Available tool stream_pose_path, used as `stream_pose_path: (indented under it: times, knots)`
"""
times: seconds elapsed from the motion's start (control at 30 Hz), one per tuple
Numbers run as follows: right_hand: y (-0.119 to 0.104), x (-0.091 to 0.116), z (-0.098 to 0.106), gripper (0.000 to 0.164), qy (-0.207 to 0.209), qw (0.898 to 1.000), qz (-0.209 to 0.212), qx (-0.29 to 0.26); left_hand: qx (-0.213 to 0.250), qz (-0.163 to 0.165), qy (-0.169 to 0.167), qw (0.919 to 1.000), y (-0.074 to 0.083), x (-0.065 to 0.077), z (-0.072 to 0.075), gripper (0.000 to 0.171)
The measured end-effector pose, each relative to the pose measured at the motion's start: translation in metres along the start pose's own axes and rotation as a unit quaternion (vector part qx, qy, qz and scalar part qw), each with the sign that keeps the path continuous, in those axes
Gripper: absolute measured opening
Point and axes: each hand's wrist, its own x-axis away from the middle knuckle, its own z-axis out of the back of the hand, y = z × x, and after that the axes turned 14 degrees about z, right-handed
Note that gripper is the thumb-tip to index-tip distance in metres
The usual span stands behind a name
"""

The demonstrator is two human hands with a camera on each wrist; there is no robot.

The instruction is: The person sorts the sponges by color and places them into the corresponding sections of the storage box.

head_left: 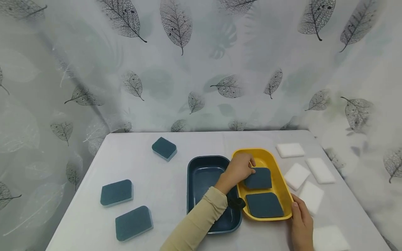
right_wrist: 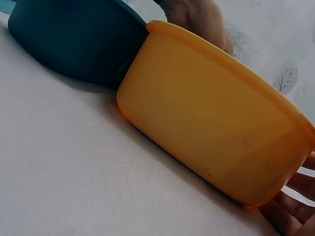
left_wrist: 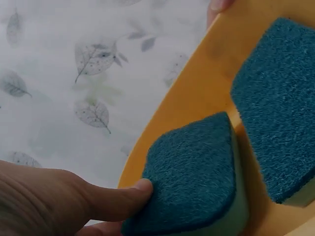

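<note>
Under the tip of the left thumb (left_wrist: 140, 191), inside the yellow basin (head_left: 277, 174), lay the gripped sponge (head_left: 259, 178); the left hand (head_left: 237, 172) pinched it near one corner, the thumb on its edge, though the other fingers were mostly hidden and how far they wrapped round it could not be told; nearer the wearer than those fingers, a second sponge (head_left: 265, 205) rested in the same basin, a gap between the two; the right hand (head_left: 302, 223) lay outside the basin's near right corner, its fingers (right_wrist: 298, 184) slightly spread against the wall.

The gripped sponge looked light and soft; its pale foam layer would probably squash under a firm squeeze and spring back, its rough teal face seemed unlikely to slip, and nothing about it suggested fragility; a hold across two opposite sides, low on the foam, seemed steadier than the corner pinch, which might let it twist; the basin appeared stiff, smooth and apt to slide, so the right fingers were well placed to brace it.

Left of the left fingers, partly beneath the forearm, stood a dark blue basin (head_left: 201, 177); farther left lay three more sponges (head_left: 133, 223); white blocks (head_left: 296, 176) lay ahead and to the right of the right fingers.
</note>
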Motion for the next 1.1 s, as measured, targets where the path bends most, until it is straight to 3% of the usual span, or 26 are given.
stream_pose_path:
  times: [0.27, 0.47, 0.67, 1.1]
  knots:
    - [0.005, 0.000, 0.000, 0.051, 0.007, 1.000, 0.007, 0.009, -0.073, -0.010, 0.007, 0.9972, 0.004, -0.001, -0.005, 0.011]
    - [0.006, -0.003, 0.000, 0.051, -0.002, 1.000, 0.006, 0.007, -0.137, -0.024, 0.018, 0.9901, 0.005, -0.002, -0.011, 0.010]
    - [0.008, -0.002, 0.000, 0.052, -0.009, 1.000, 0.000, 0.015, -0.149, -0.024, 0.016, 0.9885, 0.003, -0.001, -0.015, 0.010]
    - [0.005, -0.001, -0.003, 0.051, 0.000, 1.000, 0.005, 0.010, -0.160, -0.064, 0.017, 0.9849, -0.001, -0.001, -0.019, 0.014]
